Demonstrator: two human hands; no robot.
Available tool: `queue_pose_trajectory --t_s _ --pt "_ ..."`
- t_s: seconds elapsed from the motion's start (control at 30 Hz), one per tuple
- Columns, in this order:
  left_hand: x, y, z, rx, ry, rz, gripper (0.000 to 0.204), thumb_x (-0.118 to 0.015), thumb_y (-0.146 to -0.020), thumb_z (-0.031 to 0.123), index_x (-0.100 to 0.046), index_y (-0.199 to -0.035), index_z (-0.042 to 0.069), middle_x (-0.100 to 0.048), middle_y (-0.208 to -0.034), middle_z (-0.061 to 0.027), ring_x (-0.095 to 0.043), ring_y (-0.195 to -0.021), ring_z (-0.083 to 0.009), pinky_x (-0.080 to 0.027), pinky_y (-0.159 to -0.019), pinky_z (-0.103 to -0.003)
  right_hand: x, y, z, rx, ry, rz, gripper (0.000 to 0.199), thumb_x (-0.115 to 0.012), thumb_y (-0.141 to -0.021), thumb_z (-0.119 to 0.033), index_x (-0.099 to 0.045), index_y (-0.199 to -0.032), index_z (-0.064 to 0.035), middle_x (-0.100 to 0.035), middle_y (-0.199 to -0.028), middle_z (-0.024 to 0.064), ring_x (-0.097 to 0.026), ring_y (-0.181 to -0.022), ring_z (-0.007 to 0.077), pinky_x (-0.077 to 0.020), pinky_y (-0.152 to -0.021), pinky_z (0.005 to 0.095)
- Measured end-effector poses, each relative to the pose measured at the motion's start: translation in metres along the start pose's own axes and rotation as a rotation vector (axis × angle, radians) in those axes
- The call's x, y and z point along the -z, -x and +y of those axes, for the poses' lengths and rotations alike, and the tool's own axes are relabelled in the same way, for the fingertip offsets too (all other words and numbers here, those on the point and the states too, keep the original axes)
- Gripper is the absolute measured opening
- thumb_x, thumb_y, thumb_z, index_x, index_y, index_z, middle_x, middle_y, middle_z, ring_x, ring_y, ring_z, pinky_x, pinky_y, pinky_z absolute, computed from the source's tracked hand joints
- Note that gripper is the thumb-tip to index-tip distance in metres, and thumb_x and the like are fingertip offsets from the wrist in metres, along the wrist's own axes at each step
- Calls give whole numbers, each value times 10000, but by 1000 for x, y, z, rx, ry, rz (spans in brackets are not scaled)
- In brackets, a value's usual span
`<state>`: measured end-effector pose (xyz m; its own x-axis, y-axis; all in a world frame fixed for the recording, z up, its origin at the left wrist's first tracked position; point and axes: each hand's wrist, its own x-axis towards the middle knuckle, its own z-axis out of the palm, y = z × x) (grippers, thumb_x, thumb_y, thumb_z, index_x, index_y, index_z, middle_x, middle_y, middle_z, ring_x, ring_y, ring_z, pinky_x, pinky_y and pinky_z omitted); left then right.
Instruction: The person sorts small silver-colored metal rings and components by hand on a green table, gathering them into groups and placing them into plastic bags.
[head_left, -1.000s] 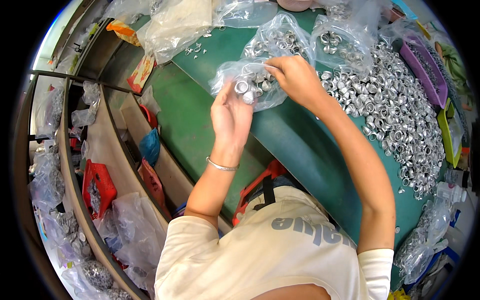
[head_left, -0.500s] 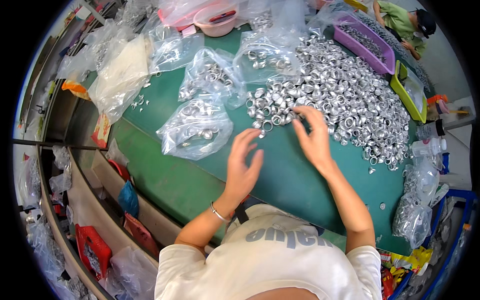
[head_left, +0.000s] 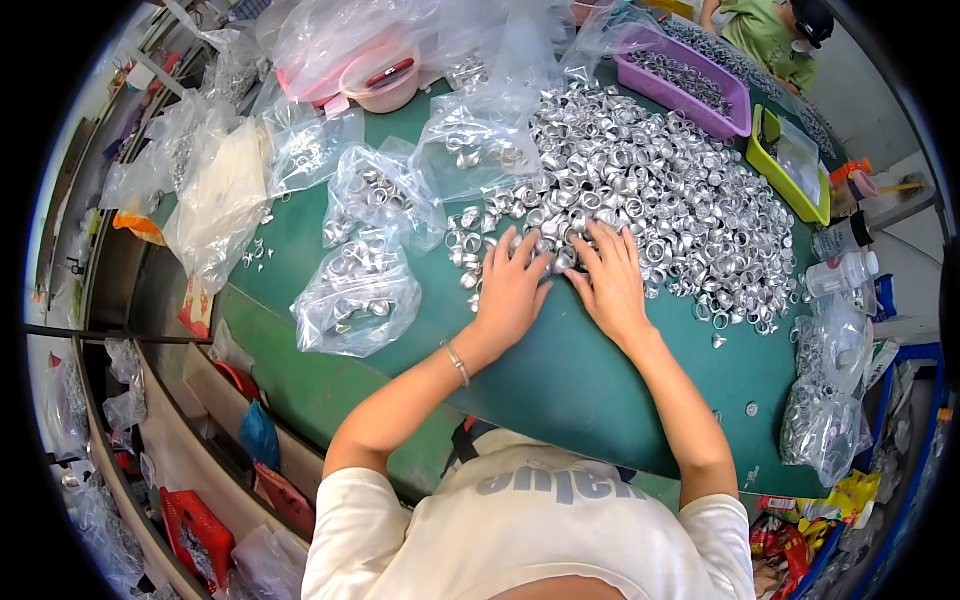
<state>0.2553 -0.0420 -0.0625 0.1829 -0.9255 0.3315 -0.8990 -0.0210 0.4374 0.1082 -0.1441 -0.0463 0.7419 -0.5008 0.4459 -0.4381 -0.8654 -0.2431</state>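
Observation:
A wide heap of silver metal rings [head_left: 690, 215] spreads over the green table. At its near left edge my left hand [head_left: 511, 288] rests with fingers spread, the tips touching rings. Close beside it, my right hand [head_left: 612, 285] lies on the heap's front edge, fingers apart and pointing away from me. A few rings show between the two hands; any under the fingertips are hidden. To the left of my left hand sit clear plastic bags of rings, the nearest bag [head_left: 358, 295] and another bag [head_left: 380, 190] behind it.
A purple basket [head_left: 735, 124] of small metal pieces and a lime-green tray [head_left: 815, 205] stand at the far right, near a person in green [head_left: 765, 40]. A pink bowl [head_left: 385, 97] sits at the back. White bottles [head_left: 840, 272] and bagged rings [head_left: 825, 420] line the right edge.
Both hands have reached forward onto the rings, and their fingers have spread and come down. The whole view has shifted, so the table's contents appear farther left.

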Motion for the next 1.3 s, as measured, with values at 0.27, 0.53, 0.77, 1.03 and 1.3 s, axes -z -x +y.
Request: queue_pose_trajectory --t_s 0.27,0.53,0.77,1.03,1.3 --pt "-18 -44 9 60 -108 30 672 -701 -789 338 -424 -1336 63 -369 -1388 -198 -335 -1288 -410 -319 -1005 -512 -2 -31 34 -59 119 77 482 -629 -845 -317 -549 -1218 -22 -472 -1304 165 -359 -1280 363 -292 -1044 512" --pt "-8 -33 10 0 29 -120 788 -780 -688 332 -420 -1353 108 -393 -1385 -115 -309 -1295 -432 -317 -992 -542 -6 -13 19 -44 -86 7 457 -628 -839 -235 -519 -1238 -39 -466 -1346 110 -426 -1231 341 -329 -994 470" --pt "-10 -20 19 -15 -12 -112 836 -799 -663 322 -405 -1372 119 -400 -1374 -125 -323 -1283 -435 -302 -996 -540 0 -2 7 -16 -26 -26 583 -675 -787 -202 -461 -1306 -46 -465 -1323 102 -408 -1213 365 -351 -982 469" --pt "11 18 37 -227 -6 -196 621 -756 -711 215 -519 -1281 147 -412 -1370 -100 -320 -1285 -425 -279 -1038 -557 32 51 -4 -69 -130 -135 480 -669 -779 -121 -515 -1222 -20 -453 -1319 105 -412 -1181 397 -409 -970 452" --pt "21 45 46 -491 137 -315 469 -702 -755 152 -560 -1197 82 -460 -1299 -121 -340 -1280 -417 -312 -1037 -560 51 100 -2 -203 -181 -120 428 -672 -797 -118 -536 -1193 -27 -497 -1268 109 -460 -1126 371 -408 -947 432"
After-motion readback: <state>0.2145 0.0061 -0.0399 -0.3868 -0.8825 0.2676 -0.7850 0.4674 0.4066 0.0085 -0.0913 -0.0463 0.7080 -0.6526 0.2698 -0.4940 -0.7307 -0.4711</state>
